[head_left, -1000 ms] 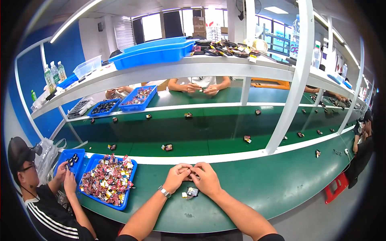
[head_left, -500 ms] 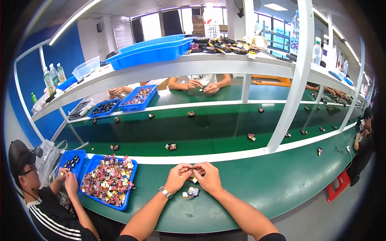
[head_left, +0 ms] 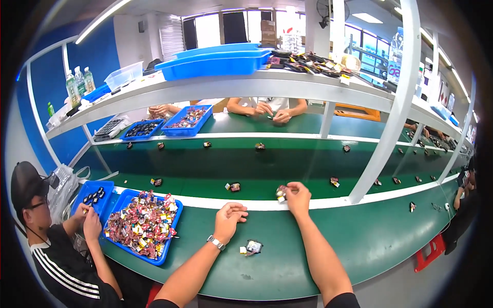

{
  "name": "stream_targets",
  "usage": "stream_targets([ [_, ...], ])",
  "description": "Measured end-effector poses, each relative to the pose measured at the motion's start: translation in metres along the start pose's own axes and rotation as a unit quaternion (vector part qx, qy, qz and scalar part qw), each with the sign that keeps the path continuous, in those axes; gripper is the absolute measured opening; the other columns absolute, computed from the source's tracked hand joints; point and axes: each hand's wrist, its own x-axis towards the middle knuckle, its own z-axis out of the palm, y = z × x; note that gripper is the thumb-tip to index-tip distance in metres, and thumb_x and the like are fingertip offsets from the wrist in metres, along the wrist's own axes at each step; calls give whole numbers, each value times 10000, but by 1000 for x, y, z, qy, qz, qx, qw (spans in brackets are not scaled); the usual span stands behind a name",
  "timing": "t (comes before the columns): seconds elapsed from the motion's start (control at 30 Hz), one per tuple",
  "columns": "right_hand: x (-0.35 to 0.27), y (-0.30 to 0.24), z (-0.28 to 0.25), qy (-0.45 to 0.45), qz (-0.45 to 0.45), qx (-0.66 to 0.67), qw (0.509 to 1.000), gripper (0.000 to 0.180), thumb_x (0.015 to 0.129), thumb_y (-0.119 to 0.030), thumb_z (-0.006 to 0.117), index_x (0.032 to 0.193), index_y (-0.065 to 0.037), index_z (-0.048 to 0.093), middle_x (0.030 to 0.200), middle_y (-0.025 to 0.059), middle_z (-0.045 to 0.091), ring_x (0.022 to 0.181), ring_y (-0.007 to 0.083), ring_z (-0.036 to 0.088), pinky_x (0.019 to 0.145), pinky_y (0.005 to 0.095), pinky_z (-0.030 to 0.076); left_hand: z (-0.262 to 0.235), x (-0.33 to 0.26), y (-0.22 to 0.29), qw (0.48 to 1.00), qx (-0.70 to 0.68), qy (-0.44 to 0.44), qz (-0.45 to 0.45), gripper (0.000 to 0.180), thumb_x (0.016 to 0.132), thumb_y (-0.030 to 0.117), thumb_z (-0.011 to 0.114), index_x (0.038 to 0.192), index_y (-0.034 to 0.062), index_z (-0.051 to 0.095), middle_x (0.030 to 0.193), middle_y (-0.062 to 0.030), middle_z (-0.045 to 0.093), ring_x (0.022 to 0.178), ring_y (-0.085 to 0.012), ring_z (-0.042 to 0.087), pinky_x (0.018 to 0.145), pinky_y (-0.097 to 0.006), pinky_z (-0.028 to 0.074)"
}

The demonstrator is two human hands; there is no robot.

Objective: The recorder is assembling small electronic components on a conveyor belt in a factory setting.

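My right hand (head_left: 299, 200) pinches a small electronic assembly (head_left: 281, 193) with dark, reddish and yellow-white parts. It is over the white rail (head_left: 257, 204) between my bench and the green belt. To its left, my left hand (head_left: 229, 222) hovers above the bench, fingers loosely extended and nothing visible in them. Nearest to both forearms, a similar clear-and-black assembly (head_left: 251, 247) with a pale tag lies on the green bench (head_left: 277, 272). A blue tray (head_left: 179, 208) heaped with reddish, tagged assemblies stands left of my left forearm.
Small assemblies sit spaced along the green belt (head_left: 298, 164) beyond the rail. A slanting white post (head_left: 382, 118) rises at right and carries a shelf (head_left: 205, 90) overhead. At left, a co-worker (head_left: 59, 246) handles parts beside a smaller blue tray (head_left: 105, 187). Others work across the belt.
My hands, together over the bench before, have separated. The right one has moved forward and right to the rail with the small assembly; the left has drawn slightly left. The view has shifted a little.
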Motion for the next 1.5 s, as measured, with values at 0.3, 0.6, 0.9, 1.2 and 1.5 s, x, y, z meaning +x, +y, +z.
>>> stream_targets([
  [0.3,28,-7,26,54,-280,-272,919,238,790,-140,687,998,-31,653,971,141,617,894,341,580,771,438,486,-1,1,-8,999,29,27,3,154,878,-26,521,1016,-28,589,930,-123,674,748,-135,631,621,-252,513],
  [0.6,-29,-50,142,-124,-187,-312,923,469,735,-316,788,984,-4,542,939,187,609,884,349,610,794,431,508,-10,5,-2,998,-44,30,27,72,859,-8,566,928,4,575,847,-90,660,626,-102,578,515,-219,451],
  [0.9,-50,-40,38,-221,-174,-99,954,500,724,-141,790,1152,-26,557,990,116,654,852,223,623,766,329,513,-12,2,0,998,-30,50,9,55,875,39,570,923,13,566,827,-80,652,619,-88,556,507,-217,428],
  [1.2,-78,-74,-19,-351,-289,-76,887,439,769,-66,752,1176,-86,588,1104,95,617,973,277,592,867,362,503,-10,-1,18,966,73,-222,-110,259,974,173,528,1110,-26,619,889,-54,656,720,-88,595,639,-229,489],
  [1.5,-83,-69,-11,-335,-274,-46,900,369,800,7,665,1154,-57,586,1124,113,618,1052,313,586,886,387,499,-14,1,15,970,31,-211,-113,289,987,173,521,1190,-25,580,1024,-100,675,880,-138,650,738,-262,525],
])
